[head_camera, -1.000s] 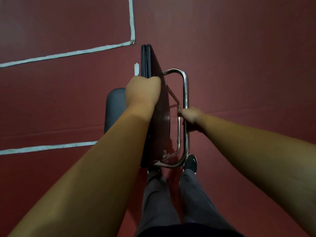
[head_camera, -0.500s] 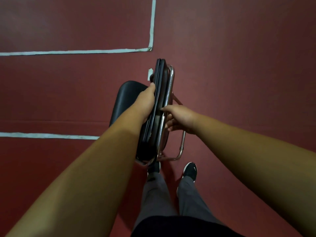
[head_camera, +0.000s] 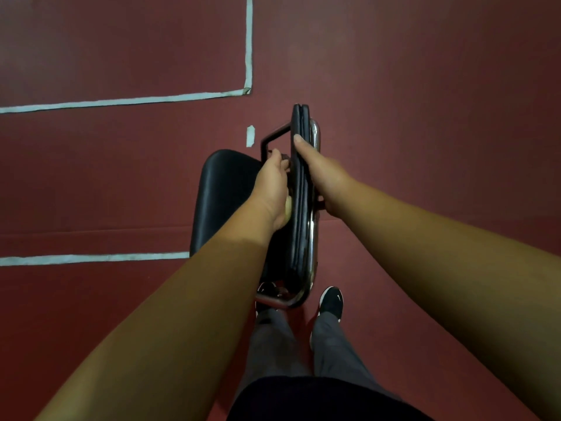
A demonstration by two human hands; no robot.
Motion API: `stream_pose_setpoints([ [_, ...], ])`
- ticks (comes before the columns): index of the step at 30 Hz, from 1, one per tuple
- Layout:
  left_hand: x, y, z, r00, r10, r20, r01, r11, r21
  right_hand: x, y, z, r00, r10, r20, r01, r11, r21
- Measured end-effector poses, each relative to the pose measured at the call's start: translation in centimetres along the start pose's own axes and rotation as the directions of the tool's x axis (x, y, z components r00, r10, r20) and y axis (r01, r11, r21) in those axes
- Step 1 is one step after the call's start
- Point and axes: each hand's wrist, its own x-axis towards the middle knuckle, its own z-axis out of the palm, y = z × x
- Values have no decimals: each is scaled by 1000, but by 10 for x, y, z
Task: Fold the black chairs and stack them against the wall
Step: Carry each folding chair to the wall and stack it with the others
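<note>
Head view: holds folded black chair (head_camera: 300, 189) edge-up above red floor (head_camera: 425, 117), right of short tape mark (head_camera: 250, 136), ahead of shoes (head_camera: 331, 302). Grips dark frame bar (head_camera: 274, 133) with left hand (head_camera: 273, 189), fingers (head_camera: 276, 154) curled round it. Grips chrome-tube side (head_camera: 314, 238) with right hand (head_camera: 324, 177), thumb along top edge.

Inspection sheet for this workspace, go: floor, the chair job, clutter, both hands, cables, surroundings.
Surface: dark red floor marked with pale tape lines.
Job's things: one folded black chair, seen edge-on between the hands; chrome frame on its right, black pad sticking out to the left.
Clutter: short tape scrap on the floor.
Grippers: left hand grips the chair's left side; right hand grips its right side, thumb along the top edge.
Cables: nothing seen.
Surroundings: the person's grey trousers and black shoe; no wall or other chairs in view.
</note>
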Motion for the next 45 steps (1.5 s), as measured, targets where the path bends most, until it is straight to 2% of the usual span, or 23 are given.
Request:
stream_pose_setpoints([
  [3,-4,-11,27,999,-25,40,27,998,-54,-5,-3,-26,997,-19,-79,18,1000,-8],
  [5,-5,-15,43,997,-36,74,42,996,-75,-11,-5,-37,997,7,-78,-5,1000,26],
  [8,-6,-25,73,987,-82,141,86,996,-22,-24,-8,-57,998,48,-49,-39,984,172],
  [10,-2,-35,86,983,-98,156,95,995,26,-26,-5,-74,993,47,-108,-23,977,213],
  [13,5,-51,99,983,-98,158,78,989,124,-27,0,-102,957,35,-289,-9,996,92],
  [17,11,-75,111,976,-94,196,63,985,158,-19,11,-133,853,7,-522,-72,992,-106],
  [19,12,-83,114,972,-105,211,63,978,198,-15,16,-143,805,-31,-592,-81,984,-162],
  [22,15,-86,117,962,-162,221,77,934,348,-16,26,-161,768,-91,-634,-112,956,-272],
  [24,15,-82,119,970,-111,215,-28,830,557,-17,28,-173,774,-79,-629,-134,949,-285],
  [26,17,-77,118,966,35,255,-220,623,751,-17,26,-178,789,-76,-610,-141,943,-301],
  [27,18,-75,116,957,103,272,-284,538,794,-19,25,-178,796,-74,-601,-139,944,-300],
  [30,28,-66,98,906,355,233,-367,379,849,-16,27,-175,803,-73,-591,-103,961,-258],
  [32,36,-57,79,834,529,153,-326,250,912,-15,28,-169,813,-75,-578,-85,966,-245],
  [34,42,-54,56,831,556,21,-140,171,975,-11,27,-160,817,-82,-571,-70,969,-239],
  [36,47,-53,36,892,420,-166,82,210,974,-6,25,-152,806,-88,-586,-66,969,-237],
  [38,50,-57,20,923,243,-298,224,289,931,-3,24,-144,799,-103,-592,-62,966,-252],
  [40,54,-62,9,936,193,-296,228,311,923,-2,24,-140,796,-119,-593,-59,961,-272],
  [42,57,-64,2,929,255,-267,177,325,929,-3,25,-139,798,-114,-591,-63,961,-269],
  [45,61,-56,-5,912,320,-255,114,401,909,-3,24,-145,792,-119,-599,-69,957,-282],
])
